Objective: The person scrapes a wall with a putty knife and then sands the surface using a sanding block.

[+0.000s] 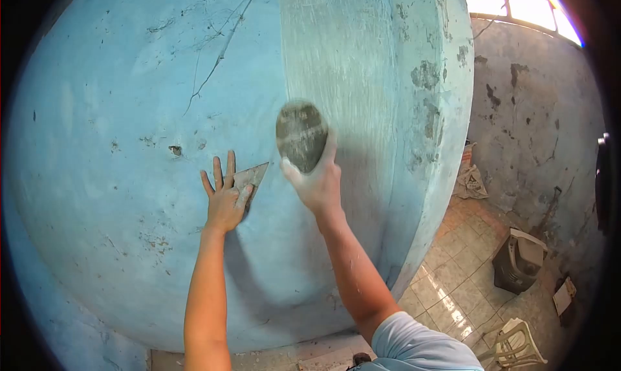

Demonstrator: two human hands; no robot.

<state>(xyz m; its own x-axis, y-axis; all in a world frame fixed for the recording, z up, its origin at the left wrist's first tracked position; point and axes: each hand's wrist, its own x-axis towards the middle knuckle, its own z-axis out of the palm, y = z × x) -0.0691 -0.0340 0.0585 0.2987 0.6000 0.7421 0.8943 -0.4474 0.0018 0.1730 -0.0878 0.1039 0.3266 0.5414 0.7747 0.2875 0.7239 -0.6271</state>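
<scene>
My left hand [224, 206] is against the blue wall [149, 203], several fingers stretched upward. Its thumb presses on a triangular metal trowel blade [252, 175] whose point faces up and right. My right hand [322, 182] grips a dusty, oval, grey-green stone-like block [301, 135], thumb and fingers around its lower part. The block is slightly blurred and overlaps the edge between the plain blue paint and a pale, streaked strip [336, 54]. White dust coats the right hand and forearm.
The wall ends at a peeling corner [430, 106] on the right. Beyond it are a tiled floor [453, 254], an old television [519, 261], a plastic chair [514, 345] and a sack [471, 182]. Thin dry twigs [226, 47] cling to the upper wall; a small hole [175, 150] lies left.
</scene>
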